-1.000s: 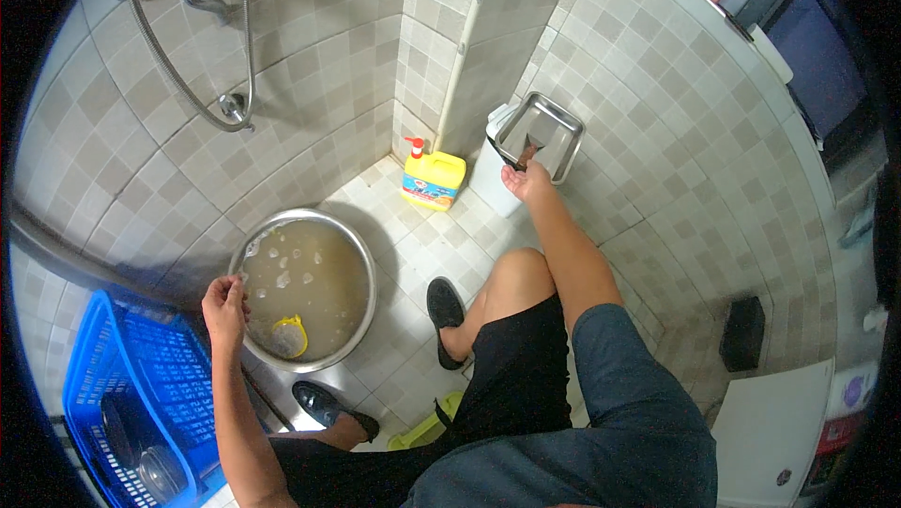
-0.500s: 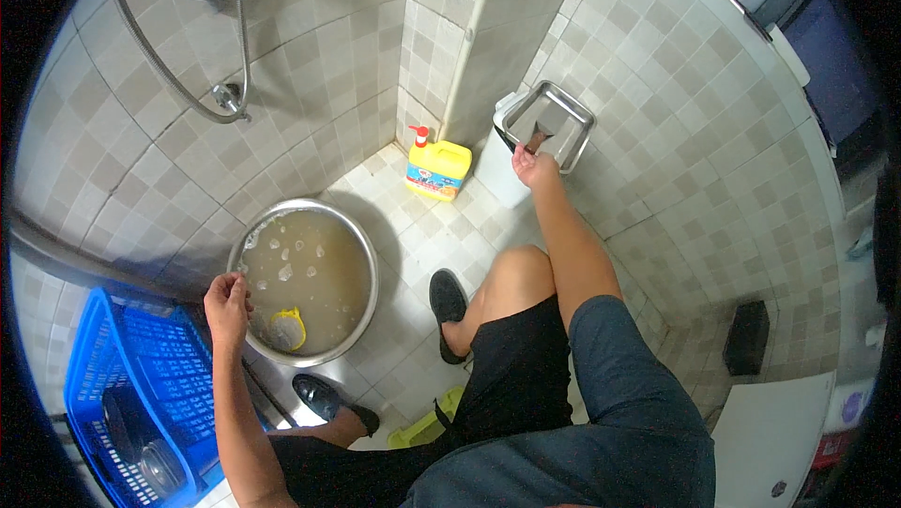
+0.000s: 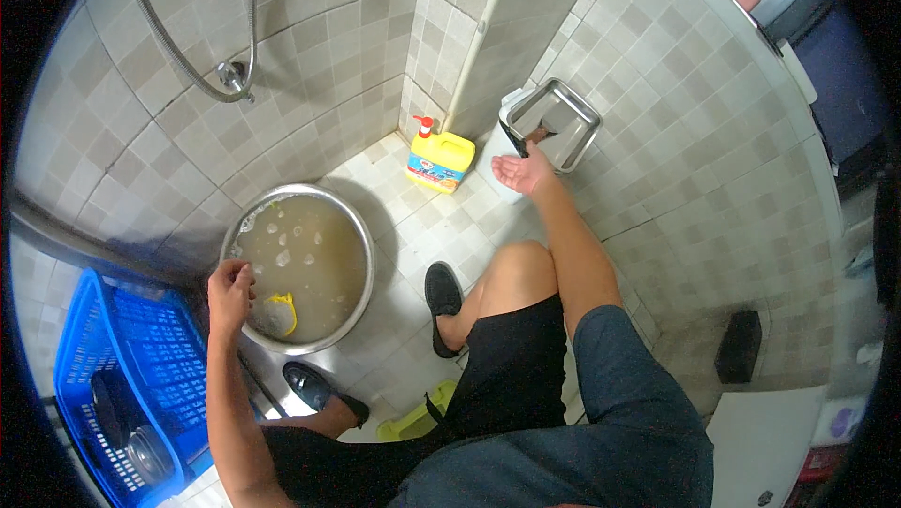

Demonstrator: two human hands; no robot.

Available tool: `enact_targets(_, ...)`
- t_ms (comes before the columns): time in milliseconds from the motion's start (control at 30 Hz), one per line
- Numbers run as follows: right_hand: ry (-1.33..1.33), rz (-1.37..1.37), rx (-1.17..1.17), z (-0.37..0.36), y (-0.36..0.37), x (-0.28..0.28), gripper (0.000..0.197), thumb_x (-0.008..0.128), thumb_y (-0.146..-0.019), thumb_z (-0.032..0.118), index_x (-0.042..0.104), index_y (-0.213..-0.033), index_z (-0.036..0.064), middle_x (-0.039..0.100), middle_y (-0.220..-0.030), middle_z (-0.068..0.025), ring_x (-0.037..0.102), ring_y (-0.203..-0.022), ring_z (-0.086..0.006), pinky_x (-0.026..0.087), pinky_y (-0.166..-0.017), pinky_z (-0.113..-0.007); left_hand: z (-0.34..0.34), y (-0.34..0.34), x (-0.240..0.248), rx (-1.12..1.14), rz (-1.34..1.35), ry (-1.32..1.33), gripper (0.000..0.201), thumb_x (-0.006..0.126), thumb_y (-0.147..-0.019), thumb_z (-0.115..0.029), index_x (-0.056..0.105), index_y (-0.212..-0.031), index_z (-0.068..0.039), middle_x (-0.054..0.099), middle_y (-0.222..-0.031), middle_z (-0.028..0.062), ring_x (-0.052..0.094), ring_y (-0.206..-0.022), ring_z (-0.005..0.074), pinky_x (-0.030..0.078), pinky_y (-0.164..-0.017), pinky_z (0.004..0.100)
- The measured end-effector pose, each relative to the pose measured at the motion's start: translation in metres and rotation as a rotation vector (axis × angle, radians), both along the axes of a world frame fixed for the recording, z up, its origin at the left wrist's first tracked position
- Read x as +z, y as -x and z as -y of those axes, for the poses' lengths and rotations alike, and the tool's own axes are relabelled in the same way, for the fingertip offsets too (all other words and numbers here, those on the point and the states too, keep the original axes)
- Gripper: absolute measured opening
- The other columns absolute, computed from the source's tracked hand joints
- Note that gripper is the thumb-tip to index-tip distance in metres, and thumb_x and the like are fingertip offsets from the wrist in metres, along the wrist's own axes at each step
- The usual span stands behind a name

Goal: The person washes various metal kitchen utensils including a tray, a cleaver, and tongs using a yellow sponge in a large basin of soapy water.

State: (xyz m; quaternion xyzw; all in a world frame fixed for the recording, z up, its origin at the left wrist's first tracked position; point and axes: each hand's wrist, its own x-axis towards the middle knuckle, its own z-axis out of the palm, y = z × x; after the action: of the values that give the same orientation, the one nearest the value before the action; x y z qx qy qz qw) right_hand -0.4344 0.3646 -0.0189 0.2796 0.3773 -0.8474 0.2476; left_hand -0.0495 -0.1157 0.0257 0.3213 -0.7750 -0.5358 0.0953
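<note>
My left hand (image 3: 231, 298) hovers at the left rim of a round metal basin (image 3: 366, 299), its fingers curled together; whatever they might hold is hidden. Cloudy brownish water with patches of foam fills the basin. A yellow-rimmed strainer or scoop (image 3: 281, 314) lies partly under the water near my left hand. My right hand (image 3: 524, 172) is open, palm up, at the near edge of a rectangular metal tray (image 3: 591, 125) on top of a white bin (image 3: 495, 145). Just beyond it, in the tray, lies a small brown-handled tool with a grey flared end (image 3: 542, 132), perhaps a scraper.
A yellow pump jug (image 3: 441, 159) stands on the tiled floor between basin and bin. At the left, a blue plastic basket (image 3: 160, 348) holds dark and clear containers. A green stool (image 3: 410, 424) is under me. A shower hose (image 3: 178, 62) hangs on the wall.
My right hand has let go of the brown-handled tool and opened, turning its palm up and shifting slightly left. My left hand stays by the basin rim. The view has shifted a little.
</note>
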Motion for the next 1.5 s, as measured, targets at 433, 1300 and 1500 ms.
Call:
enact_targets(433,-0.619,-0.398,1.113,0.165,-0.064,0.064,0.043,0.058,-0.095,0.035,0.054,-0.12,0.0003,0.065,-0.104,-0.0137,0.065,-0.084,-0.0228,0.058,-0.068,-0.04,0.021,-0.031,-0.137,-0.443,0.598,0.502,0.034,0.062,-0.085,-0.034,0.073,-0.094,-0.003,0.07,-0.096,0.0226,0.067,-0.093,0.0393,0.053,-0.084,0.046)
enact_targets(1300,-0.902,-0.324,1.116,0.354,-0.223,-0.264,0.031,0.066,-0.08,0.017,0.067,-0.095,-0.01,0.071,-0.094,-0.0212,0.068,-0.088,-0.0296,0.051,-0.077,-0.041,0.005,-0.027,-0.356,-0.123,0.97,0.294,0.024,0.073,-0.075,-0.017,0.073,-0.094,-0.002,0.07,-0.103,0.0217,0.068,-0.101,0.0348,0.056,-0.086,0.0395)
enact_targets(1500,-1.033,-0.206,1.125,0.341,-0.212,-0.304,0.028,0.061,-0.08,0.015,0.066,-0.095,-0.0088,0.07,-0.086,-0.02,0.068,-0.079,-0.0294,0.051,-0.071,-0.041,-0.021,0.005,-0.346,-0.329,0.786,0.262,0.018,0.061,-0.079,-0.006,0.072,-0.094,-0.004,0.07,-0.103,0.0192,0.068,-0.101,0.0318,0.055,-0.086,0.0375)
